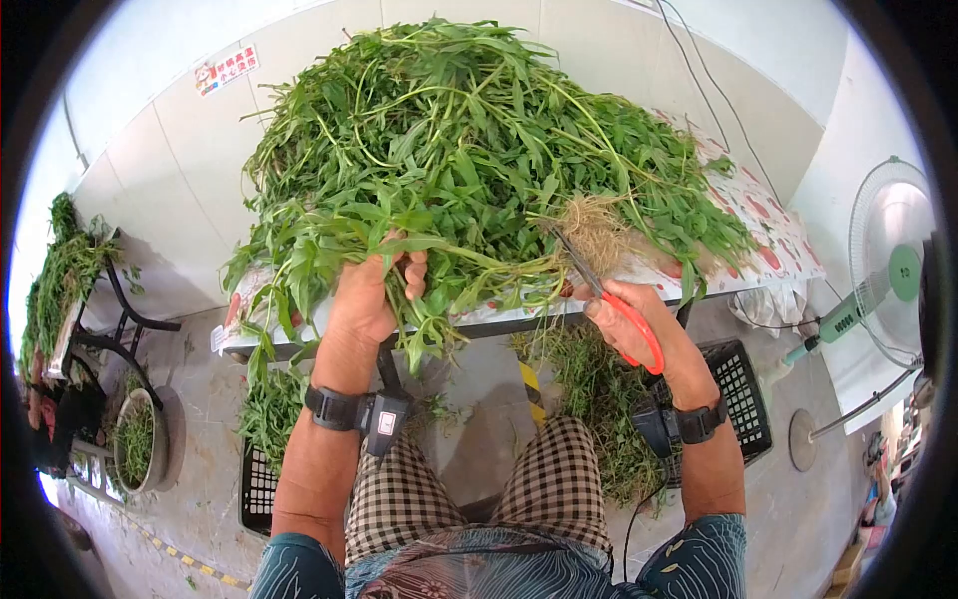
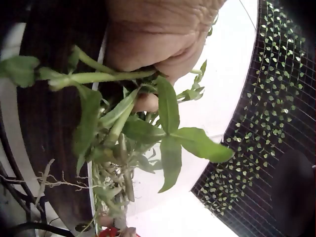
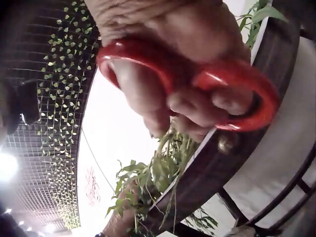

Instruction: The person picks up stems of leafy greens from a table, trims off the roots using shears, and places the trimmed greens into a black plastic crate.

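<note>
Scissors [image 3: 232,71] held by right hand [image 1: 657,314], roots [image 1: 594,225] beyond its fingers; left hand [image 1: 365,299] grips stems [image 1: 504,272]! Likely trimming; next snip needs steadiness

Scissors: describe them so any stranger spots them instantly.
Find the table heaped with greens. At its near edge, right of centre, beside pale roots, the right grip holds the scissors. Their red handles set them apart from greens and roots.
</note>
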Demonstrator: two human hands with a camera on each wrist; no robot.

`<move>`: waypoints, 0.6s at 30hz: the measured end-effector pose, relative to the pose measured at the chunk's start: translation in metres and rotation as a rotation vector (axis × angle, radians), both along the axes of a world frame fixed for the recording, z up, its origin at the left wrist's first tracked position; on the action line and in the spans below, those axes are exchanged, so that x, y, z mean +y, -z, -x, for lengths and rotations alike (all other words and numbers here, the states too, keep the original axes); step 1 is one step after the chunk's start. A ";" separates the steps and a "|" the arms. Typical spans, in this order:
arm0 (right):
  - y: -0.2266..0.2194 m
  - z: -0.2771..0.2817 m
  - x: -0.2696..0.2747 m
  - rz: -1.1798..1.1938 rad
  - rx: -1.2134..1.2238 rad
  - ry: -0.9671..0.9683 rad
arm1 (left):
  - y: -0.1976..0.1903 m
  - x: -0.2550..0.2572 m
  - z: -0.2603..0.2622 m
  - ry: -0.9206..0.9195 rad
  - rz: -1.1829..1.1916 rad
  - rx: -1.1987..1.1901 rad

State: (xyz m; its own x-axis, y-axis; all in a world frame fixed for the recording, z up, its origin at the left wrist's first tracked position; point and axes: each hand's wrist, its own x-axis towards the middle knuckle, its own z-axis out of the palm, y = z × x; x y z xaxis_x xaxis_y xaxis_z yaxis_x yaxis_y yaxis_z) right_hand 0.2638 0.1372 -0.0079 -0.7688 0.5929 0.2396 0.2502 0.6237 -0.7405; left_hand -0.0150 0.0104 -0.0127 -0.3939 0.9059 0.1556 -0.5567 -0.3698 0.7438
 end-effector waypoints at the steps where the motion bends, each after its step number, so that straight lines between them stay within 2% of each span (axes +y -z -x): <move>1: 0.000 -0.001 0.000 -0.033 -0.010 0.000 | -0.001 0.000 -0.001 -0.007 0.005 0.006; 4: -0.002 0.000 -0.004 -0.029 0.008 0.047 | -0.003 0.000 -0.001 -0.017 0.013 0.003; 7: 0.000 -0.005 0.002 0.256 0.206 0.051 | 0.001 0.002 0.002 -0.009 -0.008 -0.010; 10: -0.026 -0.013 -0.011 0.430 0.465 0.096 | 0.003 0.001 0.000 -0.002 -0.076 0.039; 13: -0.026 0.007 -0.010 0.489 0.627 0.124 | 0.003 -0.001 -0.004 0.069 -0.161 0.090; 16: -0.020 0.029 -0.017 0.364 0.597 0.112 | 0.008 -0.005 -0.002 0.109 -0.135 0.041; 18: -0.025 0.035 -0.027 0.395 0.605 0.078 | 0.005 -0.007 -0.004 0.143 -0.172 0.033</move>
